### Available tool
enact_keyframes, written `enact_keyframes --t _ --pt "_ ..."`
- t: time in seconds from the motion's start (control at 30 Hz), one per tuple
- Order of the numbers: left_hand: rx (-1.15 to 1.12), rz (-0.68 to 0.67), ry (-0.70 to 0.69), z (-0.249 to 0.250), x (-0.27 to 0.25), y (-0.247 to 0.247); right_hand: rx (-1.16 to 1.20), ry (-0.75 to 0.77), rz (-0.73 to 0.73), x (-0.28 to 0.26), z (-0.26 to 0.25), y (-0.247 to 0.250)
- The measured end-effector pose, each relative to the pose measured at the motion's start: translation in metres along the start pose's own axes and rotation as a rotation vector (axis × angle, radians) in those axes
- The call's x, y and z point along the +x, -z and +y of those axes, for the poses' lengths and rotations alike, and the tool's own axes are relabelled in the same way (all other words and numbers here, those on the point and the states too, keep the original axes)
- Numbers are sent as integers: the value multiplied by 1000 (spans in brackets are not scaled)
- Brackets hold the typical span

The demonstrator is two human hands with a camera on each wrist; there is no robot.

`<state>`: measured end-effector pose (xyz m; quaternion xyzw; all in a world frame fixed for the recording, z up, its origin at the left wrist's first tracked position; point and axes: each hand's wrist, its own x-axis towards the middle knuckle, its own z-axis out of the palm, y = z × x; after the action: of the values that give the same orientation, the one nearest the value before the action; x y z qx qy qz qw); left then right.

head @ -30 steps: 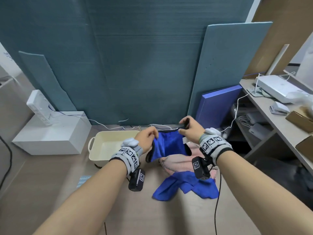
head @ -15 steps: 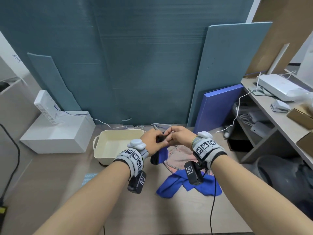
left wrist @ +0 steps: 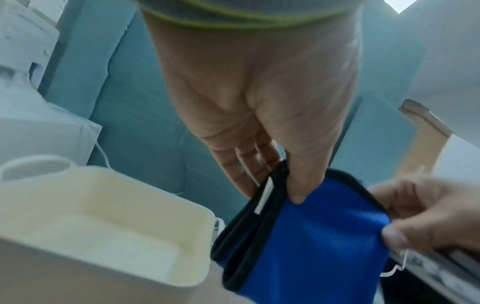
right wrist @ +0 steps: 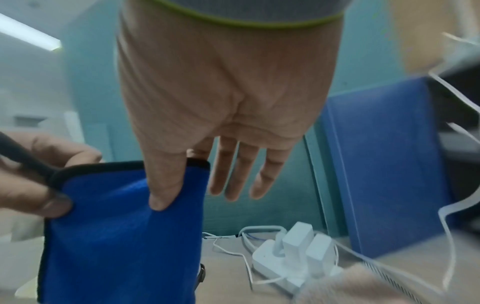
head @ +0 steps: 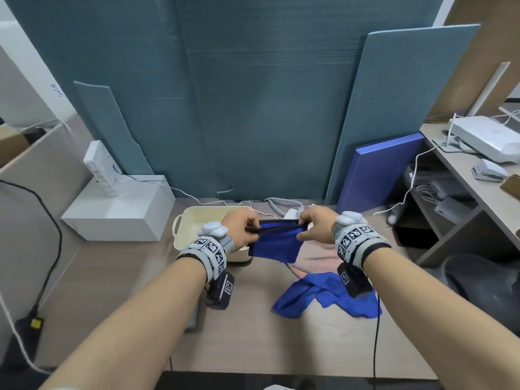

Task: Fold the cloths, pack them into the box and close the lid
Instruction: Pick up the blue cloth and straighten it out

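Note:
A folded blue cloth with a black border [head: 275,244] [left wrist: 306,242] [right wrist: 122,232] hangs in the air between my two hands. My left hand [head: 242,228] [left wrist: 275,185] pinches its left top corner, thumb in front and fingers behind. At the right top corner my right hand [head: 312,228] [right wrist: 171,185] pinches the cloth between thumb and forefinger, its other fingers straight. The cream box [head: 194,220] [left wrist: 109,226] stands open just left of the cloth. On the table below lie a pink cloth [head: 315,260] and a crumpled blue cloth [head: 323,295].
A white box [head: 118,212] sits at the back left. A white power strip with plugs [right wrist: 293,253] and cables lies behind the cloths. A blue folder [head: 377,175] leans on the teal panels. A shelf with devices [head: 478,153] stands right.
My hands met in the middle, bringing the cloth's corners together into a fold, then parted again. The cloth now hangs narrower and doubled between them.

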<state>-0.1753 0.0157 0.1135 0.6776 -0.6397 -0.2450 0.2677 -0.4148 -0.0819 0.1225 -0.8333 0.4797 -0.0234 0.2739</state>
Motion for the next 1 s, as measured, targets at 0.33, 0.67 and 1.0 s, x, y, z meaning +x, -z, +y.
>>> enact_keyframes --t 0.33,0.67,1.0 --pt "-259 125 192 -17 -12 13 357 72 99 6 -28 -19" --pt "-385 -83 592 -89 -58 -37 547 -85 -14 8 -25 -141" --pt "120 -184 698 -173 -106 -116 222 -274 -232 -14 -11 -248"
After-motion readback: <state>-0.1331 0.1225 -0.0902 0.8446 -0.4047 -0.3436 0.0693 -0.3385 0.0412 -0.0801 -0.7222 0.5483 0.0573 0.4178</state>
